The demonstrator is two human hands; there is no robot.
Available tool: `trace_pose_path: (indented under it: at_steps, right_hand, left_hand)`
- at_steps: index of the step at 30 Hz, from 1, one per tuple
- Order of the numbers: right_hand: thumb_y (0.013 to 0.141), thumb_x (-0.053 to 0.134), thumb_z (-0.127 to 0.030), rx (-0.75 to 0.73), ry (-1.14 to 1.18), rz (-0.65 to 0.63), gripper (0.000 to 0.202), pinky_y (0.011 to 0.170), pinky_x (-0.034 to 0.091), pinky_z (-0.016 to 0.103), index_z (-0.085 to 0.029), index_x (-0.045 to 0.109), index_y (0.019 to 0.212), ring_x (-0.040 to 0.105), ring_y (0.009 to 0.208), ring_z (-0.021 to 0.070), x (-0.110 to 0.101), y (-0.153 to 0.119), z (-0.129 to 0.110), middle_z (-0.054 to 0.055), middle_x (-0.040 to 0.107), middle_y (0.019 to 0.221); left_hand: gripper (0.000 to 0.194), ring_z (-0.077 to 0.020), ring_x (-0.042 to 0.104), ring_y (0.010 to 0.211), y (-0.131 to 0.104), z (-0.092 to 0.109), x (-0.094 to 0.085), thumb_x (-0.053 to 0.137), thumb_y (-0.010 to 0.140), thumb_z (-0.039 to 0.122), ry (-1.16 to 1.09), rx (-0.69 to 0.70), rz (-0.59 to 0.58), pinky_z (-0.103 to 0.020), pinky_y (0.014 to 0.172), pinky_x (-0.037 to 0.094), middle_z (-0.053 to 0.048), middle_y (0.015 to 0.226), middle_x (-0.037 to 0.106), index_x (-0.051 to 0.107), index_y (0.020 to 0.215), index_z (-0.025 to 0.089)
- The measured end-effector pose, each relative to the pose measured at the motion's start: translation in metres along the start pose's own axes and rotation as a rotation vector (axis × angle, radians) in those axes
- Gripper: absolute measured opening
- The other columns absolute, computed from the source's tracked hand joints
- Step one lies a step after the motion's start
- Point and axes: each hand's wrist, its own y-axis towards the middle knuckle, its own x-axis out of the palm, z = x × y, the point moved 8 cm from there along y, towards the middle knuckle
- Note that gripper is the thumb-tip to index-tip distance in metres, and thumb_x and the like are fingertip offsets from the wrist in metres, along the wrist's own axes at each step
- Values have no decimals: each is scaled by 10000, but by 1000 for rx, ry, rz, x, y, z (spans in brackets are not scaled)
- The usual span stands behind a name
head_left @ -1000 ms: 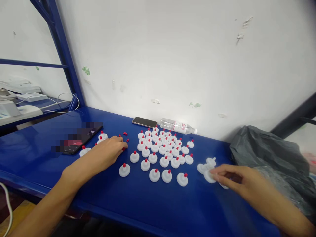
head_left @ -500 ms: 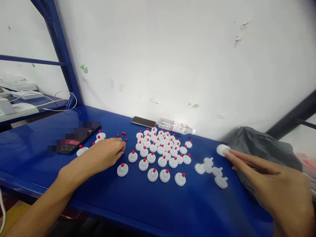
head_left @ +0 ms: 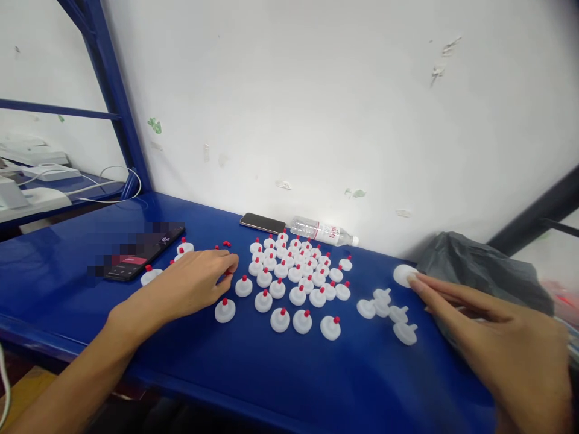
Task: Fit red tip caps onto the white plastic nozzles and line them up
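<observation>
Between its thumb and fingers, my right hand (head_left: 491, 328) pinches a round white cap (head_left: 403, 275) above the right part of the blue table. My left hand (head_left: 203, 276) rests low over the table with its fingers curled together; whatever they hold is hidden. Just behind it lie small red pieces (head_left: 227, 243). Many white caps with red tips (head_left: 297, 295) stand in a cluster between my hands. Several white caps without red tips (head_left: 381, 307) lie near my right hand. A few red-tipped caps (head_left: 151, 275) sit behind my left forearm.
A black phone (head_left: 129, 265) lies at the left, and another phone (head_left: 263, 223) is at the wall beside a lying clear bottle (head_left: 323, 231). A dark plastic bag (head_left: 479, 265) sits at the right. Blue frame posts (head_left: 113, 90) rise at the left.
My left hand has shifted slightly right and now covers a red piece that was beside its fingertips. My right hand has moved a little left with the white cap.
</observation>
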Motion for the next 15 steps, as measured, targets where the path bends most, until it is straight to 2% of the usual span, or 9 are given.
trace_pose_path:
  at_steps: [4,9,12,15]
  right_hand:
    - [773,687,-682,18,4,-15,462,601,467,362,-297,867,954,721,714,293,2,0,2,17,795,743]
    - [776,690,-680,-40,14,9,466,573,455,350,-275,868,924,680,600,246,-1,-1,-4,11,751,653]
    - [808,675,-682,-99,2,-6,474,558,457,344,-274,862,959,677,587,235,0,-2,-8,19,766,696]
    - [859,627,-694,-142,-32,-38,486,586,481,347,-284,851,989,689,617,235,2,-4,-9,31,790,771]
  left_hand:
    - [133,-201,593,702,0,0,-1,460,921,193,-18,22,33,-324,617,340,-14,821,664,522,812,237]
    - [129,-218,597,733,0,2,-1,467,929,210,-2,53,50,-324,652,359,-15,808,662,550,836,243]
    - [148,-228,595,769,1,5,-3,456,939,210,14,88,75,-334,722,386,-20,774,646,550,828,239]
    - [151,-219,583,750,1,4,-6,448,935,210,-3,61,92,-330,693,381,-26,777,634,527,809,234]
